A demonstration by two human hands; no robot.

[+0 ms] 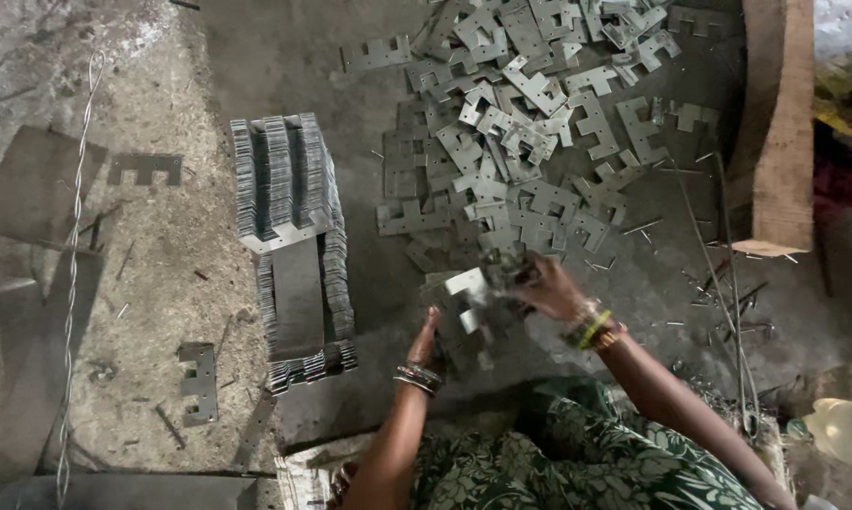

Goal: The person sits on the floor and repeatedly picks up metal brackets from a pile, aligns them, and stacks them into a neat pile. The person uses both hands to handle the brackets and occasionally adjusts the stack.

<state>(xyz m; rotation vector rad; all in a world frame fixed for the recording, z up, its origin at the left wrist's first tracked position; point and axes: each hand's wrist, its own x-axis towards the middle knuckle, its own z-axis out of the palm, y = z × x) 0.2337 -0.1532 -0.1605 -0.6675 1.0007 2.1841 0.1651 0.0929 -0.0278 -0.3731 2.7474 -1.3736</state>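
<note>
My left hand [427,342] grips the near side of a small stack of notched grey metal plates [456,304] held just above the floor. Over the far end of the same stack, my right hand [544,286] closes on plates at the edge of the loose pile [520,123], which spreads across the floor ahead. Both wrists carry bangles. To the left stands a neat, tall bundle of stacked plates [294,241] lying on its side.
A thick wooden beam [775,123] runs along the right. Single plates [199,382] and a flat metal sheet [29,184] lie on the dusty floor at left, beside a twisted wire [72,274]. Thin rods and nails [728,302] scatter at right.
</note>
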